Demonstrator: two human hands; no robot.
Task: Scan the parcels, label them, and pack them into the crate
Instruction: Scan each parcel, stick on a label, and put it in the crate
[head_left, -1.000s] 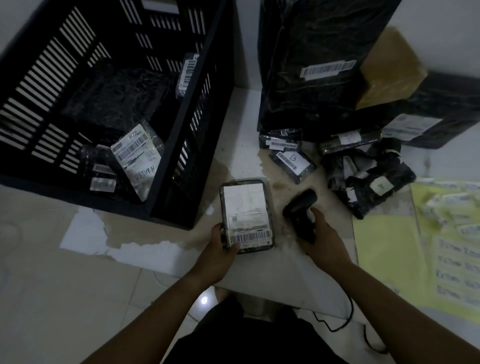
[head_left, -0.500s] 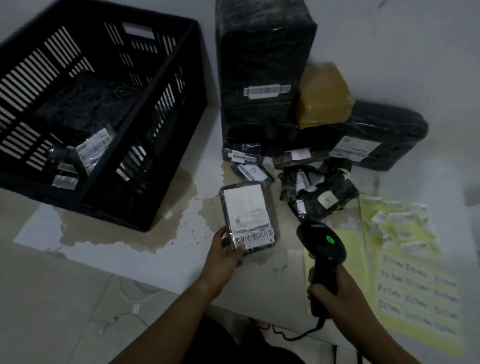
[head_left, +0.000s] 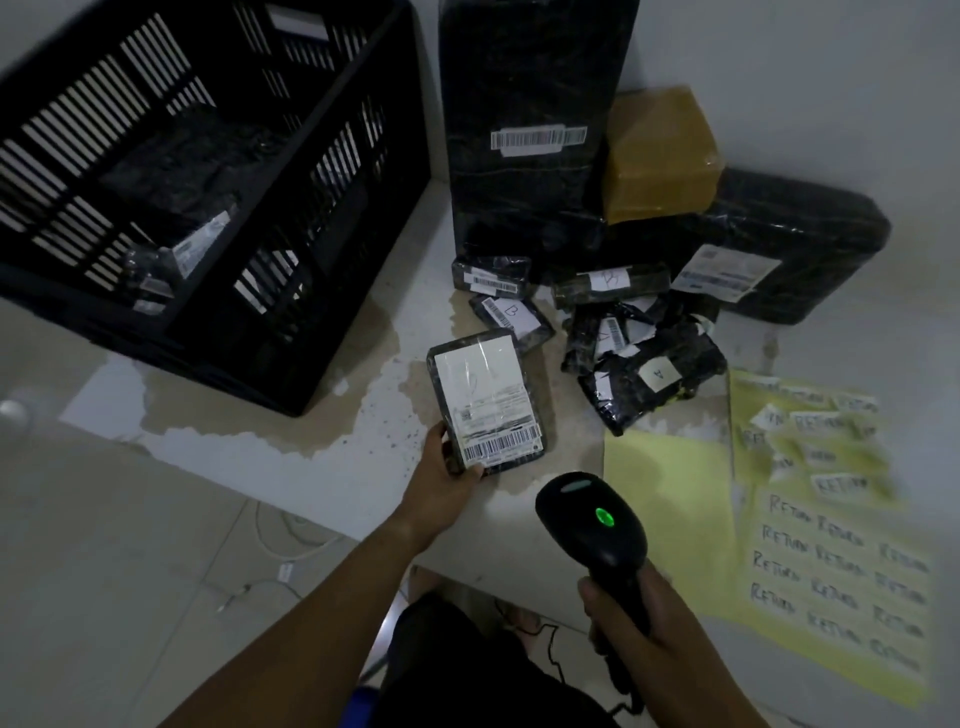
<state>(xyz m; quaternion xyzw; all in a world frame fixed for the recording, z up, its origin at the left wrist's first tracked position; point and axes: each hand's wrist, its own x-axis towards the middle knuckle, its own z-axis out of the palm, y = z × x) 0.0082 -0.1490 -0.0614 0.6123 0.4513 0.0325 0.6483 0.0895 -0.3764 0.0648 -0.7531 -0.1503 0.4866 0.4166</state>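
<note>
My left hand (head_left: 445, 470) grips the near edge of a flat black parcel (head_left: 485, 400) with a white barcode label facing up, held just above the floor. My right hand (head_left: 628, 618) grips the handle of a black barcode scanner (head_left: 592, 525), whose head shows a green light and points toward the parcel from below right. The black slatted crate (head_left: 332, 218) stands at upper left with a few wrapped parcels (head_left: 171, 244) inside. A pile of small black parcels (head_left: 639, 358) lies right of the held one.
A tall black parcel (head_left: 530, 119), a brown parcel (head_left: 660, 156) and a wide black parcel (head_left: 789, 244) stand against the wall. Yellow sheets of "RETURN" labels (head_left: 831, 540) lie on the floor at right. The scanner's cable (head_left: 545, 649) trails by my legs.
My right hand has lifted the scanner off the floor and drawn it back toward me, now aiming at the parcel with its green light on. The left hand keeps holding the parcel.
</note>
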